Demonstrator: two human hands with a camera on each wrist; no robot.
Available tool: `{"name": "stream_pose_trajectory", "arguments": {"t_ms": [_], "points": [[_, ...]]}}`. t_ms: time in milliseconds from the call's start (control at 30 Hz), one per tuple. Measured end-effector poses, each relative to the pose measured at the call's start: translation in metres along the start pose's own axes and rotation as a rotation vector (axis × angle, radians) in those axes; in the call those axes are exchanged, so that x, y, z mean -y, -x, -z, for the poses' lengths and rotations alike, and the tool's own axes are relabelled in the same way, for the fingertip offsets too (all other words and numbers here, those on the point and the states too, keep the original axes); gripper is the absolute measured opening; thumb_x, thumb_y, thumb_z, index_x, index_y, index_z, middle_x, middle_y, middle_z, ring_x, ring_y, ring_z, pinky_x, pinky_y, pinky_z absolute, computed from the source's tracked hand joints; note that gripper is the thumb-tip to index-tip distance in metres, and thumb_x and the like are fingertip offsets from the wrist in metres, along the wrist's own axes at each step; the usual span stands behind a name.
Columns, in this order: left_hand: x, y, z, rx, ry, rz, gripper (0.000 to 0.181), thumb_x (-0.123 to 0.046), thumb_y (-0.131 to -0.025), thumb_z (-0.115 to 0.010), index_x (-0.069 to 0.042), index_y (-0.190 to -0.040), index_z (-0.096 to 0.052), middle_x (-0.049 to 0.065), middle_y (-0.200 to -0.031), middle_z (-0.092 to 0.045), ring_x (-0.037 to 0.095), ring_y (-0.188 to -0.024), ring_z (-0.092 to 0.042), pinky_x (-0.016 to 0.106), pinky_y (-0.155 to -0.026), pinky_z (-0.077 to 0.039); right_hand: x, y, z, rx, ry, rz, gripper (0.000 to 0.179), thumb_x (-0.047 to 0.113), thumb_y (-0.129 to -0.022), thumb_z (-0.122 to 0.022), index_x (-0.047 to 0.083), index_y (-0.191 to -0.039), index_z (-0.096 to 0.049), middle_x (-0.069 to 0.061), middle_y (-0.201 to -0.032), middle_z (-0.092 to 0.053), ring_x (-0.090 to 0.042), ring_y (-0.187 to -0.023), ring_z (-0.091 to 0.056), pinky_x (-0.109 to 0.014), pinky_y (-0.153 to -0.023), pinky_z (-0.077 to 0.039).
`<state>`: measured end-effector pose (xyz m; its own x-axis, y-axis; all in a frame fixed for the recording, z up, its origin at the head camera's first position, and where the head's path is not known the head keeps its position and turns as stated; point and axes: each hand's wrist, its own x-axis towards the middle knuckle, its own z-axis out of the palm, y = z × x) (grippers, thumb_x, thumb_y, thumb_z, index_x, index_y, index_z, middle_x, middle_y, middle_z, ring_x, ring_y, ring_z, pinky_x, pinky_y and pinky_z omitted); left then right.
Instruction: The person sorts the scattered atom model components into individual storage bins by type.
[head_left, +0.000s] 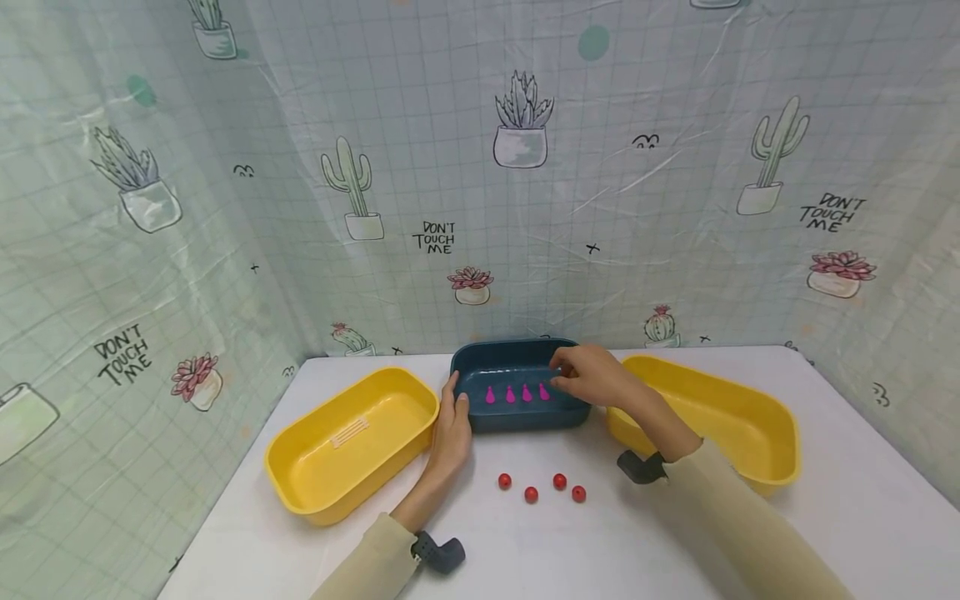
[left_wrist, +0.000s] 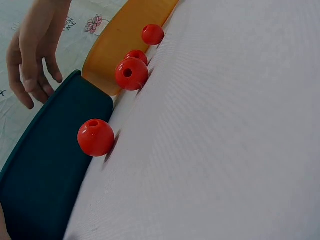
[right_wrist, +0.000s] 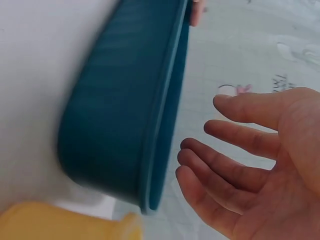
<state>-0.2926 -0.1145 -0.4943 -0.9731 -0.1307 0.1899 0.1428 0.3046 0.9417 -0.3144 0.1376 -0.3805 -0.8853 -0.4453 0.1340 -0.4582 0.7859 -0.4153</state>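
Observation:
A dark blue plastic bin point(head_left: 517, 421) stands at the back middle of the white table. Several small magenta teardrop-shaped pieces point(head_left: 510, 395) lie in a row inside it. At the bin's left end my left hand point(head_left: 452, 433) holds the rim, with the thumb by the front corner; its grip is mostly hidden in the left wrist view. My right hand point(head_left: 596, 375) hovers over the bin's right end. In the right wrist view its fingers point(right_wrist: 225, 187) are loosely bent, apart from the rim, and hold nothing. Several red beads point(head_left: 531, 495) with holes lie on the table before the bin.
A yellow bin point(head_left: 315, 510) stands at the left, with a pale slatted patch point(head_left: 350, 432) on its floor. Another yellow bin point(head_left: 783, 450) is at the right, partly behind my right forearm. A cactus-print curtain point(head_left: 525, 208) hangs behind the table point(head_left: 570, 558).

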Motion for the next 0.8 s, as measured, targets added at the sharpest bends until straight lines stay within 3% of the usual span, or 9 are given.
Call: {"name": "stream_pose_trajectory", "arguments": {"t_ms": [500, 800], "points": [[0.0, 0.002, 0.001, -0.004, -0.016, 0.007, 0.052, -0.031, -0.113, -0.034, -0.023, -0.164, -0.028, 0.007, -0.172, -0.027, 0.031, -0.159, -0.026, 0.056, -0.129, -0.02, -0.01, 0.062, 0.019, -0.051, -0.056, 0.043, 0.024, 0.018, -0.099, -0.068, 0.006, -0.119, -0.07, -0.005, -0.11, -0.073, -0.018, -0.099, -0.065, -0.038, -0.086, -0.06], [-0.002, 0.002, -0.001, -0.002, -0.01, 0.023, 0.052, -0.031, -0.113, -0.033, -0.023, -0.164, -0.027, 0.006, -0.172, -0.025, 0.031, -0.159, -0.025, 0.055, -0.129, -0.02, -0.029, 0.1, 0.04, -0.108, -0.073, 0.051, 0.022, 0.019, -0.099, -0.068, 0.008, -0.119, -0.07, 0.0, -0.11, -0.072, -0.015, -0.099, -0.065, -0.024, -0.081, -0.058]]}}
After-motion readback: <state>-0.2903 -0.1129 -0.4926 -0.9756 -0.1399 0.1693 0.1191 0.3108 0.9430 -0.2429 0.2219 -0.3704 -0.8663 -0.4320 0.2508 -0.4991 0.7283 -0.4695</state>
